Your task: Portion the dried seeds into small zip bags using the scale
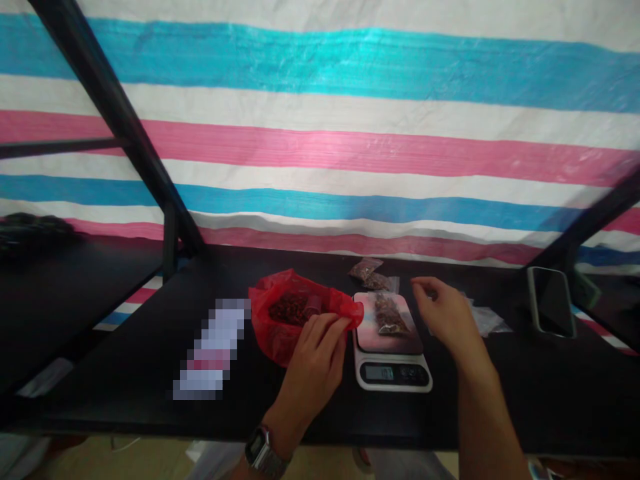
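Left hand (320, 347) pinches the rim of the red plastic bag (290, 317) of dried bits: thin, floppy, light, probably best gripped at that rim edge; right hand (445, 313) loosely curled, empty.

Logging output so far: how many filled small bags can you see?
3. One bag lies on the scale; two more lie just behind it. Others may hide behind the right hand.
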`<state>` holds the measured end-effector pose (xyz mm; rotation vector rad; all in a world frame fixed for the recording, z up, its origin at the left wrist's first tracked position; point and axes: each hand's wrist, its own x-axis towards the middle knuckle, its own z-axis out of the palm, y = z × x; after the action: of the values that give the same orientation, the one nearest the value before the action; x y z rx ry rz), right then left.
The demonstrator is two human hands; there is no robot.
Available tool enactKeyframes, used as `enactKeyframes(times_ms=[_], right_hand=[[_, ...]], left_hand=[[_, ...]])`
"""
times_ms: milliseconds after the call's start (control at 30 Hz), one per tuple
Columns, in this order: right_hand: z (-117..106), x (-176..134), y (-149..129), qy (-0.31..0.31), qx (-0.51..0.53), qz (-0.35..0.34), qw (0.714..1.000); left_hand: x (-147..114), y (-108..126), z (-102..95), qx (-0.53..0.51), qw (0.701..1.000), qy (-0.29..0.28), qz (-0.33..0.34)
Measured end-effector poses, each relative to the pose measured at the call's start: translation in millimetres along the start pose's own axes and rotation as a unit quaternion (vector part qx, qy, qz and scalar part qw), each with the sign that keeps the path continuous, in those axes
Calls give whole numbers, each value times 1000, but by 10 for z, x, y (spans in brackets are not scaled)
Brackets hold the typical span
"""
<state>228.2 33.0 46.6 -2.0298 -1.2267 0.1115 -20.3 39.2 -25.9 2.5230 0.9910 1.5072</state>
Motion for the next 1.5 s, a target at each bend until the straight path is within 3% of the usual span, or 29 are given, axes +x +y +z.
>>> enactKeyframes(times_ms=[100, 200, 433, 667, 933, 1033, 1133, 1233, 1333, 1433, 1500], right_hand=[[143, -31, -31, -89, 5, -15, 996], [209, -76, -61, -134, -24, -27, 990], [266, -153, -83, -122, -94, -87, 984], [273, -89, -57, -169, 12, -50, 984], [82, -12, -93, -144, 174, -34, 973], [-21, -97, -330, -113, 228, -67, 965], [-74, -265, -680, -77, 244, -145, 956], [13, -455, -1004, -71, 179, -230, 954], [230, -590, -1195, -133, 56, -297, 944], [457, -647, -1245, -212, -70, -306, 926], [569, -658, -1229, -232, -124, -298, 918]], left_hand=[[25, 53, -29, -23, 999, 48, -8], [14, 101, -109, -10, 996, 84, -8], [49, 32, -316, 53, 986, 156, -32], [38, -211, -449, 91, 972, 212, -54], [-16, -388, -513, 100, 967, 222, -79], [-23, -370, -525, 96, 967, 221, -81], [-31, -333, -525, 91, 969, 218, -78], [-30, -280, -518, 90, 969, 207, -96], [-22, -236, -512, 100, 971, 186, -112], [-17, -232, -507, 118, 971, 156, -134], [-16, -250, -506, 131, 971, 137, -147]])
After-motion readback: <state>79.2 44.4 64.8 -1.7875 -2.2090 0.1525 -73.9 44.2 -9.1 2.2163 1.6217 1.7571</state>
